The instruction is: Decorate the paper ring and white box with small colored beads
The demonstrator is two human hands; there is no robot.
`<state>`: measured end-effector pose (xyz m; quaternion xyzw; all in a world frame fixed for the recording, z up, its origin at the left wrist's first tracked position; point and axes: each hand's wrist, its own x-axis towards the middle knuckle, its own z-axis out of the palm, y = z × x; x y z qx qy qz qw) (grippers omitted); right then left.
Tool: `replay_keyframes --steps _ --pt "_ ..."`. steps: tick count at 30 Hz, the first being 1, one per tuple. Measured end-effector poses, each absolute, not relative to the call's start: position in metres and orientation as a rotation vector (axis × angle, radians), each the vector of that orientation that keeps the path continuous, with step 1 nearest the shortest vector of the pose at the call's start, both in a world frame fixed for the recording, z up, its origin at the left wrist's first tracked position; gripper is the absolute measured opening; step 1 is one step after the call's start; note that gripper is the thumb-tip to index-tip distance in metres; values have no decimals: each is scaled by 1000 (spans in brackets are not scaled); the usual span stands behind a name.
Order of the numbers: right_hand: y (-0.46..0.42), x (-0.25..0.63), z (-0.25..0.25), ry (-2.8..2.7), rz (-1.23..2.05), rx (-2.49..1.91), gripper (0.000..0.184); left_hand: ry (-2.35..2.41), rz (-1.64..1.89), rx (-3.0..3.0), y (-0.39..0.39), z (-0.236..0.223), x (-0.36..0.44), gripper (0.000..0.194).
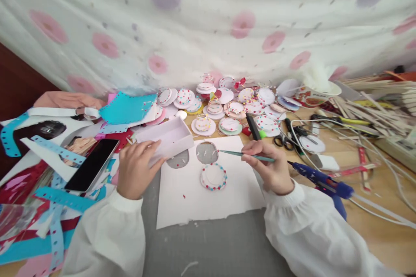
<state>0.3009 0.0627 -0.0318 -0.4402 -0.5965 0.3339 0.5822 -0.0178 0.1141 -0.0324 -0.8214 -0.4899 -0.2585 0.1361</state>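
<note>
My left hand [138, 166] grips the near left end of a white open-topped box [177, 140], its thumb along the front wall. Pinched in my right hand [268, 164] is a pair of green tweezers [256, 156], pointing left. The tweezer tips are by the right rim of a round cut-out in a white paper sheet [234, 199]; a tiny red bit shows beside them. Just below that cut-out lies a white paper disc [213, 176] edged with red and blue beads. A second round cut-out is partly covered by the box.
Several decorated paper discs [203, 124] stand in stacks at the back. Paper scraps [65, 199] and a phone [92, 164] lie left. On the right are a blue glue gun [320, 179], scissors [282, 142], white cables, wooden sticks [378, 110] and a paper bowl [316, 93]. A grey mat [208, 246] lies underneath.
</note>
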Motion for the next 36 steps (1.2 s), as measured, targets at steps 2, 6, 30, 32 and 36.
replay_keyframes --steps 2,6,30,32,36 --pt "62 304 -48 -1301 815 -1031 9 -1467 -1000 -2415 104 -24 1 27" --pt "61 308 -70 -1216 873 -1038 9 -1563 -1136 -2882 83 -29 54 37" --pt "46 276 -63 -1315 850 -976 9 -1730 -1936 -3051 82 -68 85 6" --pt "46 276 -64 -1307 858 -970 10 -1724 -1963 -3049 82 -69 85 6" --pt "45 278 -66 -1283 878 -963 9 -1739 -1943 -3072 82 -70 83 6"
